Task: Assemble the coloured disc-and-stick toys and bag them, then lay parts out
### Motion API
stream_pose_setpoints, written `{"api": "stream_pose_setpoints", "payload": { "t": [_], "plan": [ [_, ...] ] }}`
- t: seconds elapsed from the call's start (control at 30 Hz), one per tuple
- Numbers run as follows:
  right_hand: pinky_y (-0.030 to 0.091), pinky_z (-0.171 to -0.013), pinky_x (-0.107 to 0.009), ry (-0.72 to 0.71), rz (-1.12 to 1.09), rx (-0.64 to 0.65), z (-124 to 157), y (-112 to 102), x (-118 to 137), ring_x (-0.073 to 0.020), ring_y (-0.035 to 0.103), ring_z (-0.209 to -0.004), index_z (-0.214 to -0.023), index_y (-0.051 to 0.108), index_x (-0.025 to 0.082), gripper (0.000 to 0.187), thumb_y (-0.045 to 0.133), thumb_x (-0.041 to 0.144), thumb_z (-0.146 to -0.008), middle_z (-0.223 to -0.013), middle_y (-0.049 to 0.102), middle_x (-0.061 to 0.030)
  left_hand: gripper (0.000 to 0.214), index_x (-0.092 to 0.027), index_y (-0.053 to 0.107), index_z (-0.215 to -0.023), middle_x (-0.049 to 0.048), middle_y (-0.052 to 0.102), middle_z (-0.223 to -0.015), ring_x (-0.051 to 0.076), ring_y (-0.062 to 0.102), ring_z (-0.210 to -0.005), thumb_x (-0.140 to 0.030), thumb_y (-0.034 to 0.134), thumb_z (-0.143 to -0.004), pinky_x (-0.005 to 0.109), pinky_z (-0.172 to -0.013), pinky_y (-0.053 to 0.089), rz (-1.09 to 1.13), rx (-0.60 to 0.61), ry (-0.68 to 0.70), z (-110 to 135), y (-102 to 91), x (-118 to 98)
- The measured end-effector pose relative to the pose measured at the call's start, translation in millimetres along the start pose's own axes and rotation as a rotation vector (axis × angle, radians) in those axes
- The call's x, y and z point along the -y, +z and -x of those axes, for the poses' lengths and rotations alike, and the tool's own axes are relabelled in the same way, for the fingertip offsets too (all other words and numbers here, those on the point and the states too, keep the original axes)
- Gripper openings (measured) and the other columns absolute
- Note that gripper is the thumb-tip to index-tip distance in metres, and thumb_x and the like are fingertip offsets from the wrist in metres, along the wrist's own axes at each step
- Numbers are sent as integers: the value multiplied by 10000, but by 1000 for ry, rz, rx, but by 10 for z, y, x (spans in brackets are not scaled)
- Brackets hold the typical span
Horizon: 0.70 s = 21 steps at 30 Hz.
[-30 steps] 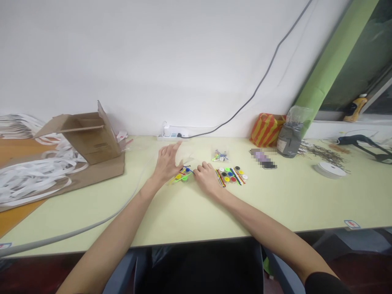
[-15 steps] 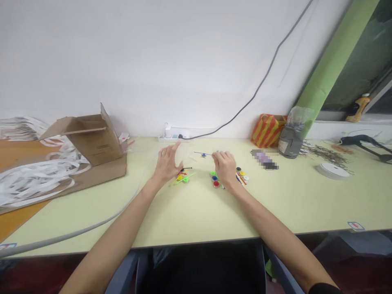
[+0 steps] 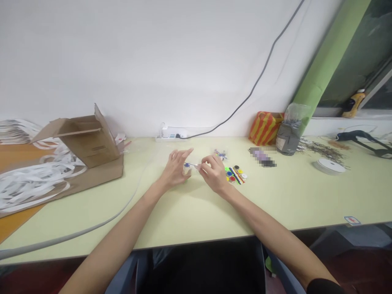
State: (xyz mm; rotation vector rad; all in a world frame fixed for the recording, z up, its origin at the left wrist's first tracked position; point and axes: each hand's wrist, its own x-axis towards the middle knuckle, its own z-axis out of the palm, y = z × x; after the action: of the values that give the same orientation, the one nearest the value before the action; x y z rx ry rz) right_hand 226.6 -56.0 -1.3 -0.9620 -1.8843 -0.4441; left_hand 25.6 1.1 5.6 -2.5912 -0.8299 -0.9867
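Observation:
My right hand (image 3: 214,173) is closed in a pinch on one end of a thin blue stick (image 3: 192,164), which points left toward my other hand. My left hand (image 3: 176,167) is open, its thumb and fingers spread around a small clear piece with blue (image 3: 187,165); contact between them cannot be made out. Just right of my right hand lie small round coloured pieces (image 3: 232,179) and thin coloured sticks (image 3: 235,174). Behind that hand, blue sticks (image 3: 220,154) lie in what looks like clear plastic.
An open cardboard box (image 3: 92,143) and white strapping (image 3: 27,181) occupy the left side. A power strip (image 3: 171,136) sits against the wall. To the right are a striped bag (image 3: 265,127), a dark plastic-wrapped bundle (image 3: 288,139) and a white roll (image 3: 329,166). A grey cable (image 3: 88,226) crosses the left front.
My right hand has moved left and slightly nearer with the blue stick. My left hand has shifted a little right. The yellow and green pieces beside it are no longer visible there.

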Motion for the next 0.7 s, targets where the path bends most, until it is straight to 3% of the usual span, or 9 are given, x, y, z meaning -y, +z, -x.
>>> {"api": "stream_pose_setpoints", "payload": {
  "t": [0.13,0.23,0.3,0.4,0.47,0.53,0.6,0.7],
  "plan": [
    [397,-798,-352,18,-36,52,11,-30,2,-212,496,-884,-918,676,225,184,514,177,-988,-979,629,-80,869,-212,179,-1564,143,549,-1292,313,493,-1218,-270,597,-804,510,-1099,328,10,-45,-30,7,5,15],
    [429,-832,-342,-29,-113,122,-4,-66,1,-201,514,-933,-1174,660,247,356,450,52,-962,-1098,606,-89,875,-188,210,-1559,159,555,-1282,330,486,-1209,-289,606,-786,501,-1045,367,12,-69,-103,26,-17,80],
    [443,-829,-342,-82,-125,146,-10,-65,13,-201,525,-943,-1203,657,250,370,476,52,-949,-1142,594,-100,880,-176,221,-1559,166,560,-1285,334,492,-1204,-305,614,-782,498,-1034,375,13,-75,-131,33,-27,111],
    [438,-724,-317,-80,-107,60,-1,-38,48,-189,531,-809,-996,707,220,172,552,154,-964,-915,614,-79,887,-169,211,-1568,183,534,-1360,342,475,-1267,-308,621,-793,510,-1080,351,17,-85,-108,30,-26,120],
    [410,-636,-293,-42,-134,-24,13,-31,78,-163,514,-679,-901,693,213,172,545,187,-985,-715,570,-30,875,-173,178,-1581,188,467,-1463,335,425,-1356,-257,594,-816,512,-1130,320,33,-112,-101,25,-24,111],
    [399,-588,-283,1,-190,-85,24,-41,108,-141,512,-597,-922,675,218,168,529,192,-999,-629,552,3,839,-181,163,-1590,170,386,-1553,307,372,-1425,-203,549,-846,486,-1165,310,79,-144,-131,21,-32,100],
    [433,-605,-280,37,-256,-115,27,-60,133,-136,570,-621,-975,653,231,156,506,191,-1008,-681,618,-4,756,-201,221,-1582,129,369,-1585,271,361,-1448,-185,504,-881,444,-1177,329,147,-144,-180,18,-46,91],
    [492,-689,-300,91,-346,-173,18,-70,151,-162,644,-802,-1085,570,242,112,500,213,-1002,-922,687,-49,551,-219,451,-1476,86,488,-1513,244,444,-1400,-211,453,-925,412,-1174,359,264,-139,-282,4,-56,94]
  ]
}}
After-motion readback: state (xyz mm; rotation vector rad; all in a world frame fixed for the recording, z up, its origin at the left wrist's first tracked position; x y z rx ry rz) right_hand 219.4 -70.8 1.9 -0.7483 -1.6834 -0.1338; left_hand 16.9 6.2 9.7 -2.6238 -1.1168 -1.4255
